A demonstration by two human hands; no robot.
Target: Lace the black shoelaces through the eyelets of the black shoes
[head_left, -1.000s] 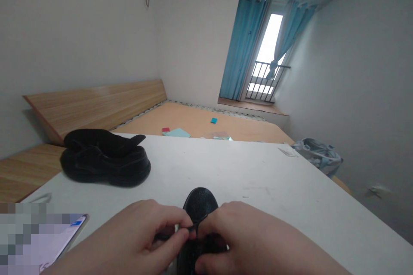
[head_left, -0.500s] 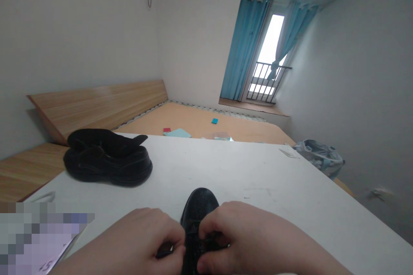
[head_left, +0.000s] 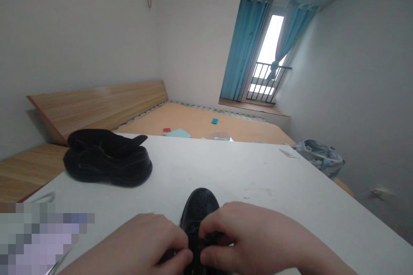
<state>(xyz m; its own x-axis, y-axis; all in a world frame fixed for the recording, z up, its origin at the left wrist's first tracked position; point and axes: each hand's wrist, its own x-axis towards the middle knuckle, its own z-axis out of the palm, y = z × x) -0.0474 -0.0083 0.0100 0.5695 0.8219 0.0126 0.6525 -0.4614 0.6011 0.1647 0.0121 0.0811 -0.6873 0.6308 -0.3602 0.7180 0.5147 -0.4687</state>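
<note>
A black shoe (head_left: 200,206) sits on the white table (head_left: 226,163) close to me, its rounded toe pointing away. My left hand (head_left: 151,240) is closed over its left side, thumb and forefinger pinching what looks like a black shoelace. From the other side, my right hand (head_left: 245,236) pinches black lace too, its fingertips at the lacing. The fingers and the lower frame edge hide much of the upper. Farther left, a second black shoe (head_left: 108,159) stands apart from both hands, toe to the right, with a flap sticking up.
A pixelated lilac object (head_left: 48,236) lies at the table's near left. Beyond the table is an orange bed surface (head_left: 193,114) with small flat items and a wooden headboard (head_left: 103,103). A grey-blue bag (head_left: 319,154) stands past the right edge, near a paper slip (head_left: 288,151).
My left hand has shifted slightly right and down, closer to my right hand over the lacing. The right hand barely moves, and both shoes stay put.
</note>
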